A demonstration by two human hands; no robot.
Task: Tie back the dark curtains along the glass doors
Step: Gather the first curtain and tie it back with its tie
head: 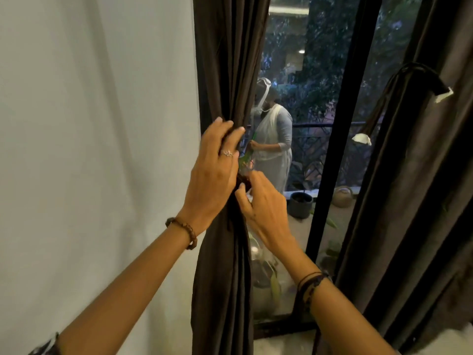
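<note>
1. The left dark curtain [225,73] hangs at the edge of the white wall [89,124], just left of the glass door [294,73]. It is drawn into a narrow waist at the height of both hands and spreads again below them.
2. A dark tie-back [242,184] sits at that waist, mostly hidden between the two hands; only a small reddish-dark piece shows.
3. The left hand [213,172] lies against the gathered curtain from the wall side. Its fingers [231,139] curve round the bunched folds above the waist and grip them; a ring shows on one finger and a beaded bracelet [183,231] on the wrist.
4. The right hand [263,203] comes in from the glass side, just below and right of the left hand. Its thumb and fingertips are bent together at the tie-back and appear to pinch it, though the contact itself is largely hidden by the left hand.
5. The two hands touch or nearly touch at the waist of the curtain.
6. A second dark curtain [409,201] hangs at the right beyond the black door frame [337,124], with its own tie-back loop [414,73] hanging loose over it, well apart from both hands.
7. The person's reflection [273,139] shows in the glass.
</note>
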